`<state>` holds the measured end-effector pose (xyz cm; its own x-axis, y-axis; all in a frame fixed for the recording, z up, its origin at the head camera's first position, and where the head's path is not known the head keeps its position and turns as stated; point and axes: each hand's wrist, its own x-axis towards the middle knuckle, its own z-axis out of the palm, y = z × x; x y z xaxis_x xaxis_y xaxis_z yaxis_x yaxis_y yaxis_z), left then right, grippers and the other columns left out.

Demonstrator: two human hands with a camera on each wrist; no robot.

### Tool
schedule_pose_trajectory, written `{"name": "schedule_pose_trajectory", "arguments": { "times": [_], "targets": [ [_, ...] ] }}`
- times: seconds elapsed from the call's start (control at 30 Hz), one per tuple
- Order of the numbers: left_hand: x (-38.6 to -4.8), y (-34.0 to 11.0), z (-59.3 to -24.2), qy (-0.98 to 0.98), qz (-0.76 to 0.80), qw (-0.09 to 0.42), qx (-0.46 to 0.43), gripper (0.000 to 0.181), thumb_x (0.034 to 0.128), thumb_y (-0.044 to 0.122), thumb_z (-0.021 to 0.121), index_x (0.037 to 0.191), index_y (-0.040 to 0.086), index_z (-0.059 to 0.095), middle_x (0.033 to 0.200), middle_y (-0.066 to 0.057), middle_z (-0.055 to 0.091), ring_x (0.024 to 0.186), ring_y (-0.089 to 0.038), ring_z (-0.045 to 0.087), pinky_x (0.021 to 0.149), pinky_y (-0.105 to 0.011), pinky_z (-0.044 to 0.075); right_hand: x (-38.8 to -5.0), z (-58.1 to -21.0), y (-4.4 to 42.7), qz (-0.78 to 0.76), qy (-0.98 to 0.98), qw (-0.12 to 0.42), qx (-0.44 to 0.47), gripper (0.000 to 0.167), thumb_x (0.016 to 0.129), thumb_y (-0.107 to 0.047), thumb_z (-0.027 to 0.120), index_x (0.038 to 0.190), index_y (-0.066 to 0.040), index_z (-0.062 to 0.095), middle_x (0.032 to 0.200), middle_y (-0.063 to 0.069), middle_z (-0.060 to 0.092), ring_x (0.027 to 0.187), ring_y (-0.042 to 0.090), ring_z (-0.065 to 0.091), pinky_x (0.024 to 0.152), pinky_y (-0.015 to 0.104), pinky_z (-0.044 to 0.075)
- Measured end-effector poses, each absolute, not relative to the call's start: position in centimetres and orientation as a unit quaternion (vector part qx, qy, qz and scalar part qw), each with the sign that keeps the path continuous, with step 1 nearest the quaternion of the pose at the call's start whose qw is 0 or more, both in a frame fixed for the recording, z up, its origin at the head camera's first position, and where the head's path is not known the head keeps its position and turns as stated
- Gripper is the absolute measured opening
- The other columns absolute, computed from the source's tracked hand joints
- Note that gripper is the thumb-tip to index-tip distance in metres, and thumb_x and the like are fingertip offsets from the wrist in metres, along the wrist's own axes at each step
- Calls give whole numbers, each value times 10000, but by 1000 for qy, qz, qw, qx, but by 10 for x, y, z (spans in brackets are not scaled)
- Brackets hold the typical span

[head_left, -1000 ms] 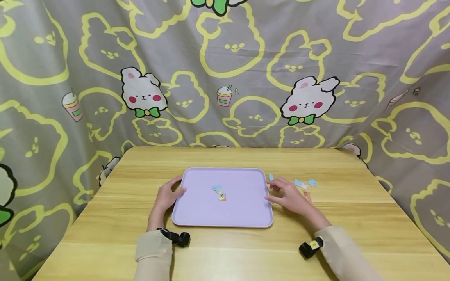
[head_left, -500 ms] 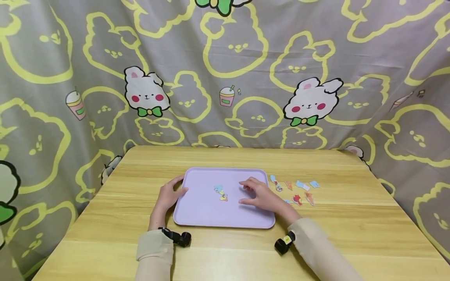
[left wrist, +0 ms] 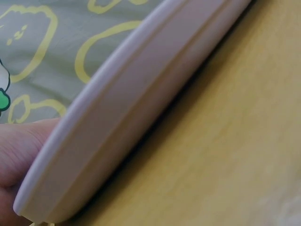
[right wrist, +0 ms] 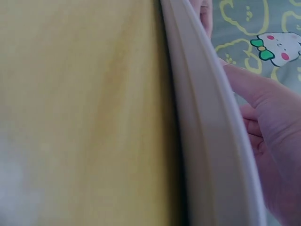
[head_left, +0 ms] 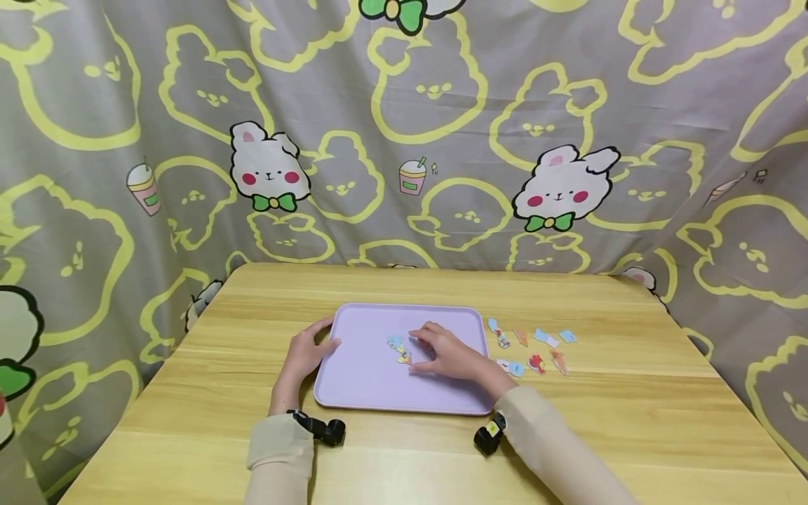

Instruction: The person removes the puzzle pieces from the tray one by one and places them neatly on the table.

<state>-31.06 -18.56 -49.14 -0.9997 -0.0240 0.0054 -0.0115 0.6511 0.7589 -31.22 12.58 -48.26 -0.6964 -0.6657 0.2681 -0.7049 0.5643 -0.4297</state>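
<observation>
A light purple tray [head_left: 372, 390] lies on the wooden table in the head view. Near its middle, a few joined jigsaw puzzle pieces [head_left: 396, 344] in blue, yellow and orange form a small patch. My left hand [head_left: 308, 356] grips the tray's left rim, thumb over the edge and fingers along the outside. Over the tray, my right hand [head_left: 447, 353] has thumb and fingers spread apart just right of the patch; I see nothing held between them. The right wrist view shows this hand [right wrist: 277, 136] beyond the tray's side wall [right wrist: 211, 122], which hides its fingertips.
Several loose puzzle pieces [head_left: 536, 362] lie scattered on the table to the right of the tray, in blue, red and orange. The wooden table [head_left: 404, 456] meets a grey curtain [head_left: 353, 98] with cartoon prints at its back edge.
My right hand has moved left from the tray's right rim to beside the joined pieces, uncovering loose pieces on the right. My left hand stays on the left rim.
</observation>
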Motion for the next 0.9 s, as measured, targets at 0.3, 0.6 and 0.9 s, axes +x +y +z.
{"name": "schedule_pose_trajectory", "arguments": {
  "times": [0.3,0.6,0.9],
  "targets": [
    [-310,-185,-491,-908,-418,7,13,544,942,197,648,1454,125,479,1521,-192,431,1438,-417,340,1192,-555,281,-320,-479,113,222,-897,-15,383,672,864,-384,733,1381,-4,533,1090,55,541,929,123,447,826,297,435],
    [-310,-184,-493,-908,-418,9,11,542,939,199,653,1449,122,486,1512,-193,444,1429,-420,354,1185,-556,293,-324,-473,108,218,-890,-43,397,555,884,-344,717,1323,-27,594,872,-5,436,788,95,375,701,224,326],
    [-310,-186,-493,-909,-417,11,11,541,942,190,648,1452,121,482,1516,-192,437,1432,-421,348,1187,-557,288,-325,-475,108,235,-881,-25,410,463,825,-272,769,1192,-16,649,849,-9,500,750,65,422,654,188,392]
  ]
}}
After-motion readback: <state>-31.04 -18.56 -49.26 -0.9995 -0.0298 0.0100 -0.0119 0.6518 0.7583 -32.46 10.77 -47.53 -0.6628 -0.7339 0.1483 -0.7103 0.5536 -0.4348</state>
